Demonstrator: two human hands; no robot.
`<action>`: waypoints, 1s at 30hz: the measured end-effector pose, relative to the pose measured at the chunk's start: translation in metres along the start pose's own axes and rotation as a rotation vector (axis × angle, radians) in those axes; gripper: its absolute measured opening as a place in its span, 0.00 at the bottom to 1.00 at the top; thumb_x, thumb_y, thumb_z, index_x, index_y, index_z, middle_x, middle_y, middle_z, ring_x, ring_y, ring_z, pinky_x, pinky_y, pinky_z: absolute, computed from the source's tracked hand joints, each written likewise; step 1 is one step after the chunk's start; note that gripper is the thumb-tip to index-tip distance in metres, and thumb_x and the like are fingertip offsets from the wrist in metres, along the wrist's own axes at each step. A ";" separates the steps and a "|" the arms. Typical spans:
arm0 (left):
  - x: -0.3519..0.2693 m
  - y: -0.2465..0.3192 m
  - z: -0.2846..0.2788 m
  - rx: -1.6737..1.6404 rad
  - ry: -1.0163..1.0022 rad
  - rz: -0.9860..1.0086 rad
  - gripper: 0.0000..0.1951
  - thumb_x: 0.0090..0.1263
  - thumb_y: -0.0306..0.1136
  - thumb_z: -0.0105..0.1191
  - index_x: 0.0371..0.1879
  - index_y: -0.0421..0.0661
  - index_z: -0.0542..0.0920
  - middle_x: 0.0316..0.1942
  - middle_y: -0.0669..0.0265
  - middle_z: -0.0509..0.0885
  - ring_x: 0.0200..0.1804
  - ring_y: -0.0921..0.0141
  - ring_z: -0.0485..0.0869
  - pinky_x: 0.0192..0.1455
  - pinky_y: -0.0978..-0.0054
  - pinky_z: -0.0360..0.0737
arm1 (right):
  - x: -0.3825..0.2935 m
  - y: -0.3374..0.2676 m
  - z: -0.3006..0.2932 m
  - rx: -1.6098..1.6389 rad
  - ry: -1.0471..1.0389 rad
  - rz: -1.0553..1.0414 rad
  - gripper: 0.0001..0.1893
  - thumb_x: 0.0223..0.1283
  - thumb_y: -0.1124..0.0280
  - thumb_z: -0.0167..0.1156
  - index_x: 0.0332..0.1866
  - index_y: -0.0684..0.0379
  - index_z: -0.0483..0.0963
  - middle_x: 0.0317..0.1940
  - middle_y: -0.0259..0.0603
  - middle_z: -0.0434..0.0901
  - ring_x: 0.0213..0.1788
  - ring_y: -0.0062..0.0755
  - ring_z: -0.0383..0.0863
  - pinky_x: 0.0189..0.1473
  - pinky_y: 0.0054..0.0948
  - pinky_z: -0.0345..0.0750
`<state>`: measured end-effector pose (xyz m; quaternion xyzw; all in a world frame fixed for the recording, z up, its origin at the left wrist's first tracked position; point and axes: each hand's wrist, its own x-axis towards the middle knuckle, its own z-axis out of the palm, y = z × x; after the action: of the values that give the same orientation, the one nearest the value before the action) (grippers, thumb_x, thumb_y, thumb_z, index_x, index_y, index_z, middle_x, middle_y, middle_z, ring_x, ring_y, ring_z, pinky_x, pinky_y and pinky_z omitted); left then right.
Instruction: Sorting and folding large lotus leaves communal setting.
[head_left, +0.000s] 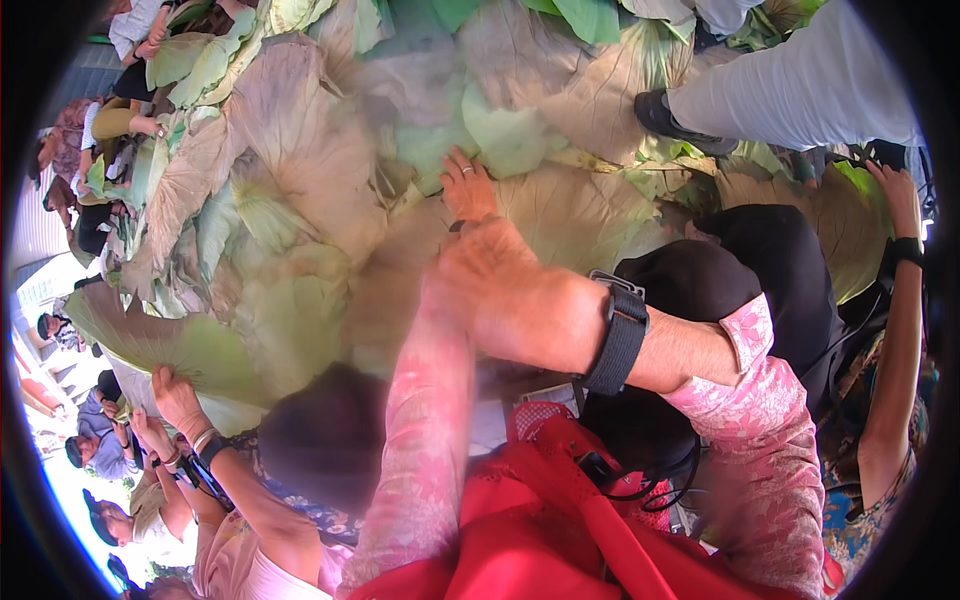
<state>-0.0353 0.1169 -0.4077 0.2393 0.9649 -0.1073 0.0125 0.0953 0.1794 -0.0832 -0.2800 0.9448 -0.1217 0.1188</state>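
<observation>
Large drying lotus leaves (577, 217), green to brown, lie overlapping in front of me. My left hand (469, 184), with a ring on a finger, reaches forward with its fingers apart, palm down over the leaves. A dark band shows at its wrist. My right hand (487, 262) is blurred and crosses over my left wrist at the end of the pink floral sleeve (427, 405). Its fingers are hard to make out, so whether they grip the wrist or sleeve is unclear. A black strap with a metal buckle (619, 330) is around my right wrist.
At the left, a person's hand (176, 397) holds up a lotus leaf (180, 337). Another person's hand (892, 187) is at the right edge. Someone's dark shoe (675, 124) and pale trouser leg (787, 90) stand on the leaves. More people sit along the far left.
</observation>
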 end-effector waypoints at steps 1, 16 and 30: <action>-0.001 -0.005 0.003 0.003 0.145 0.000 0.19 0.70 0.33 0.47 0.59 0.45 0.76 0.73 0.47 0.59 0.72 0.48 0.60 0.67 0.51 0.60 | -0.002 -0.002 0.006 -0.021 0.114 -0.012 0.07 0.45 0.74 0.60 0.31 0.60 0.80 0.30 0.45 0.82 0.36 0.40 0.82 0.36 0.39 0.74; 0.038 -0.092 -0.220 -0.387 0.545 0.277 0.10 0.56 0.18 0.49 0.35 0.44 0.78 0.33 0.54 0.81 0.39 0.51 0.80 0.43 0.55 0.77 | -0.002 0.016 0.007 -0.080 0.122 0.002 0.05 0.47 0.72 0.59 0.32 0.57 0.78 0.29 0.38 0.80 0.35 0.35 0.81 0.39 0.32 0.72; -0.035 -0.215 -0.441 -0.176 0.728 0.241 0.19 0.60 0.16 0.46 0.50 0.44 0.79 0.41 0.52 0.84 0.44 0.55 0.82 0.47 0.65 0.77 | -0.004 0.033 -0.006 -0.113 0.183 0.215 0.05 0.50 0.73 0.61 0.31 0.63 0.78 0.28 0.45 0.81 0.39 0.46 0.84 0.39 0.37 0.78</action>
<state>-0.0923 0.0094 0.0685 0.3711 0.8769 0.0700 -0.2974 0.0800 0.2095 -0.0870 -0.1714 0.9816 -0.0796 0.0287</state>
